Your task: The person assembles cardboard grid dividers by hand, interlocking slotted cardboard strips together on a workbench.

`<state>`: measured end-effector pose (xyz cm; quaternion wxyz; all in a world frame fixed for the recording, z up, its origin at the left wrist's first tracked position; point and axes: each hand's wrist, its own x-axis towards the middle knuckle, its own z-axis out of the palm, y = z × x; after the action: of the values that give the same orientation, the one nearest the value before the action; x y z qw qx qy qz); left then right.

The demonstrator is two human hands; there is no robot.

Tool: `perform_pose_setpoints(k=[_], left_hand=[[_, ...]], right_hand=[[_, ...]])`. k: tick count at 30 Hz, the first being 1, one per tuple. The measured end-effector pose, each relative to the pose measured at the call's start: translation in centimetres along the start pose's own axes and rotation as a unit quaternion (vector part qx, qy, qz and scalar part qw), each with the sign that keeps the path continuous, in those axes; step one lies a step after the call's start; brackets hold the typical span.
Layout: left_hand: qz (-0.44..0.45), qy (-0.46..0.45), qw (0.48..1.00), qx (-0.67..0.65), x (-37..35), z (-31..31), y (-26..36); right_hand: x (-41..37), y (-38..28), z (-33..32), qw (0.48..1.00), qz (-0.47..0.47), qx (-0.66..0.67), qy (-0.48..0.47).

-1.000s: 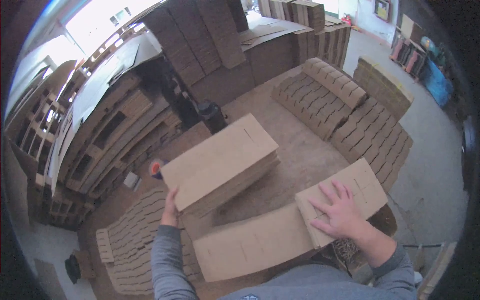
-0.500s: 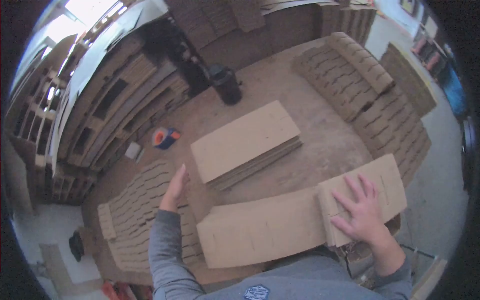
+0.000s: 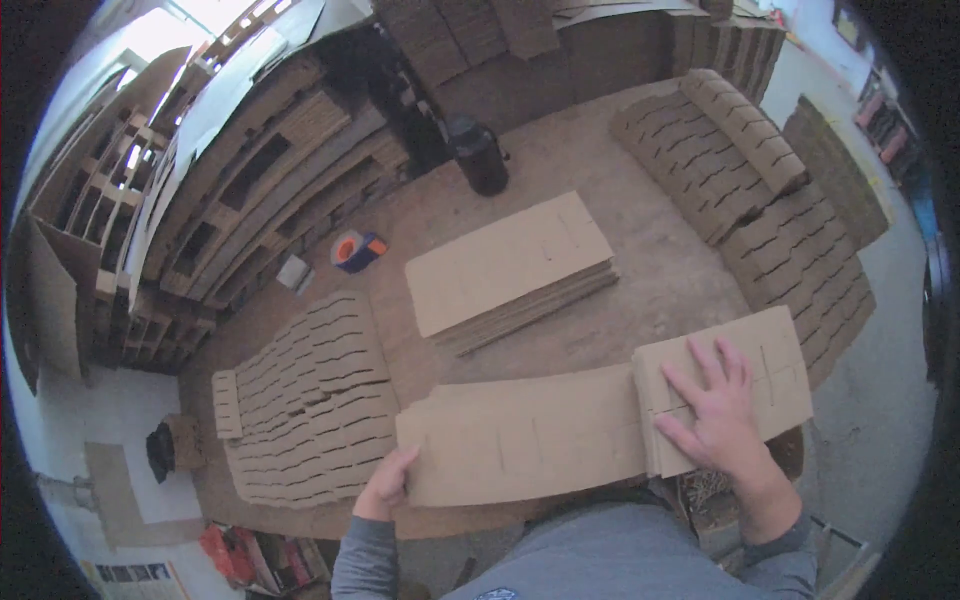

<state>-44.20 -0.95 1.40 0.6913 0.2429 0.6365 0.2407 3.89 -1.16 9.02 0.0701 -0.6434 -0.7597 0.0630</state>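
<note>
A long slotted cardboard strip point(image 3: 520, 445) lies across the near edge of the work table. My left hand point(image 3: 385, 485) grips its left end, thumb on top. My right hand point(image 3: 715, 415) rests flat, fingers spread, on a small stack of slotted cardboard pieces point(image 3: 770, 365) at the strip's right end. A larger stack of cardboard sheets point(image 3: 505, 265) lies flat in the middle of the table, away from both hands.
Rows of overlapped slotted pieces point(image 3: 305, 400) cover the left of the table; more rows point(image 3: 750, 190) lie at the right. A black container point(image 3: 478, 155) and an orange tape roll point(image 3: 350, 250) sit farther back. Cardboard racks point(image 3: 250, 190) stand behind.
My left hand let go of the sheet stack, which now lies flat mid-table, and came down to grip the long strip's left end. My right hand stayed on the small stack.
</note>
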Motion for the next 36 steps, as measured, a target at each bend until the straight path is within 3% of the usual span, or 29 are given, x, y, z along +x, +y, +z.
perform_pose_setpoints(k=[6,9,15,20,29,36], left_hand=[[0.089,-0.009,0.996,-0.009,-1.5,0.7,0.9],[0.046,0.030,0.997,-0.052,0.2,-0.2,-0.7],[0.005,0.012,0.998,-0.059,1.6,-1.7,-1.9],[0.057,0.008,0.998,-0.011,1.3,-1.8,-1.6],[0.138,0.070,0.984,0.090,-5.3,3.5,7.6],[0.288,0.079,0.954,0.005,-5.2,-6.1,7.3]], right_hand=[[0.0,0.0,0.1,1.000,-0.002,0.013,0.009],[-0.1,0.1,0.2,1.000,0.004,0.025,0.009],[-0.2,0.0,0.3,1.000,0.009,0.016,0.020],[-0.3,0.2,0.3,1.000,0.009,0.025,0.009],[-0.5,0.7,0.9,0.999,-0.017,-0.017,0.046],[-0.1,0.4,0.8,0.999,-0.015,-0.009,0.039]])
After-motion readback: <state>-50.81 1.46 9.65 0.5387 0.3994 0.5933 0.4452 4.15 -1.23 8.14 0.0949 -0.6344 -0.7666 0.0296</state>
